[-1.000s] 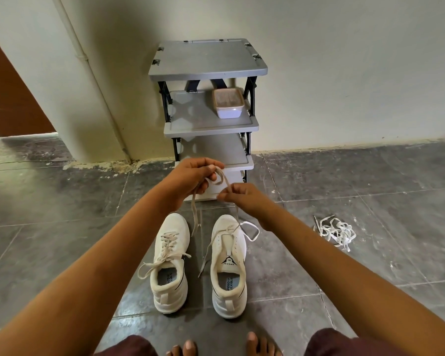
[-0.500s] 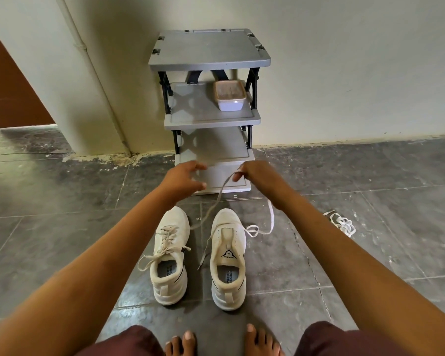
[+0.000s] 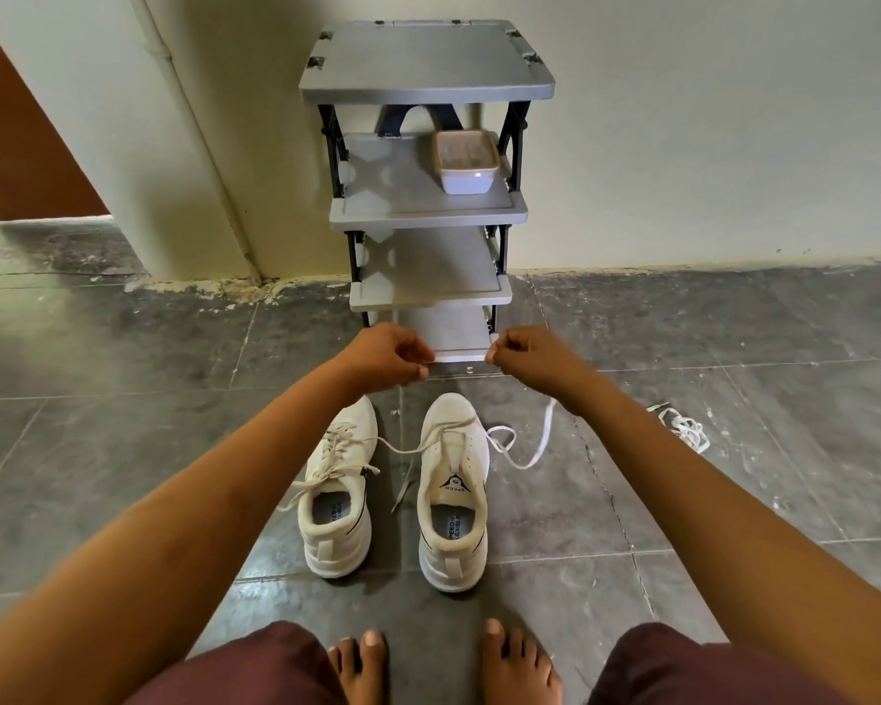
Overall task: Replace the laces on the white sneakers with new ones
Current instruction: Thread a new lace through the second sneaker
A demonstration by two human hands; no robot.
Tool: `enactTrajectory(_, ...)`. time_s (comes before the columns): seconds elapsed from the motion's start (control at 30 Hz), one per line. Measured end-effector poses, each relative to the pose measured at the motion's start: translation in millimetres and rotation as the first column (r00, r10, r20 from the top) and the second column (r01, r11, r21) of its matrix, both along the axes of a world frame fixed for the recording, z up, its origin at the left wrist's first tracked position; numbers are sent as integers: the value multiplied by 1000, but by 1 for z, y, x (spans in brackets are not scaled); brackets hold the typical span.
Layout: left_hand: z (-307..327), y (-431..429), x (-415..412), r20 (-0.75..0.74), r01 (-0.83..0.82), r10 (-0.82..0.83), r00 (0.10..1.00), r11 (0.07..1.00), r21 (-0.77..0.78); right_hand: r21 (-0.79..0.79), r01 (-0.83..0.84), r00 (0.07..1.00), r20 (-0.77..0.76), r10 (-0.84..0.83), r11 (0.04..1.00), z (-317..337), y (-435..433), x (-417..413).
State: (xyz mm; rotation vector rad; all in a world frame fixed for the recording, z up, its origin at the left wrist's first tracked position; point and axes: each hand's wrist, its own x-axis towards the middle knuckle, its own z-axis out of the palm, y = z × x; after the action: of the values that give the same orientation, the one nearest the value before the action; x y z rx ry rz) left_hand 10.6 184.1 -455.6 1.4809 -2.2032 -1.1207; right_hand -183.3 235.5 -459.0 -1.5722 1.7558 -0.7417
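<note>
White sneakers (image 3: 337,547) stand side by side on a dark tiled floor (image 3: 123,399), heels toward the person's bare feet (image 3: 367,664), just below and nearer than both outstretched hands. A grey four-tier shelf rack (image 3: 428,68) stands against the pale wall beyond them. The left sneaker (image 3: 338,506) is fully laced. The right sneaker (image 3: 452,501) has lace only across its front eyelets.

The left hand (image 3: 385,356) and right hand (image 3: 532,356) hover apart above the toes, each with fingers curled and thumb pressed to fingertips. The right hand pinches a white lace (image 3: 545,429), which drops from under the wrist, loops on the floor and enters the right sneaker. An off-white lace (image 3: 403,488) runs from that sneaker behind the left forearm; the left hand appears to pinch it.

A lidded container (image 3: 465,162) sits on the second shelf. A small tangle of spare laces (image 3: 685,429) lies on the floor, well to the right.
</note>
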Motion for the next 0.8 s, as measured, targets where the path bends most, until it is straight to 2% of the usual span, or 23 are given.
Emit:
enactTrajectory(0.1, -35, -3, 11, 149, -57, 57, 987, 998, -1, 125, -45, 983, -172, 66, 991, -26, 0, -7)
enactTrajectory(0.17, -57, -4, 18, 211, -128, 120, 970, 992, 24, 205, -59, 930, -345, 128, 977, -45, 0, -16)
enactTrajectory(0.27, -92, -5, 27, 274, -204, 171, 946, 974, 96, 391, -36, 757, -591, 281, 920, -73, -1, -31)
enactTrajectory(0.37, -125, 1, 27, 361, -226, 155, 920, 960, 163, 540, 27, 550, -711, 439, 841, -93, -5, -36)
enactTrajectory(0.43, -150, 8, 20, 272, -330, 255, 928, 901, 280, 555, 15, 466, -740, 485, 832, -106, -16, -30)
enactTrajectory(0.5, -169, 17, 9, 90, -448, 473, 876, 730, 517, 477, -58, 466, -764, 446, 877, -115, -29, -15)
enactTrajectory(0.53, -178, 20, 3, 23, -463, 580, 814, 625, 628, 428, -109, 498, -758, 422, 897, -122, -39, -5)
enactTrajectory(0.6, -192, 21, -6, -52, -467, 745, 664, 468, 750, 332, -220, 600, -696, 396, 917, -134, -57, 17)
enactTrajectory(0.63, -194, 20, -10, -78, -472, 806, 587, 419, 776, 293, -269, 644, -653, 398, 917, -136, -62, 27)
enactTrajectory(0.7, -205, 10, -13, -100, -475, 881, 463, 342, 811, 269, -356, 644, -623, 444, 895, -151, -75, 47)
enactTrajectory(0.77, -212, 1, -17, -111, -456, 911, 397, 300, 838, 296, -383, 585, -655, 478, 875, -165, -82, 58)
enactTrajectory(0.8, -212, -3, -20, -113, -451, 916, 385, 293, 843, 292, -374, 587, -660, 468, 880, -169, -82, 61)
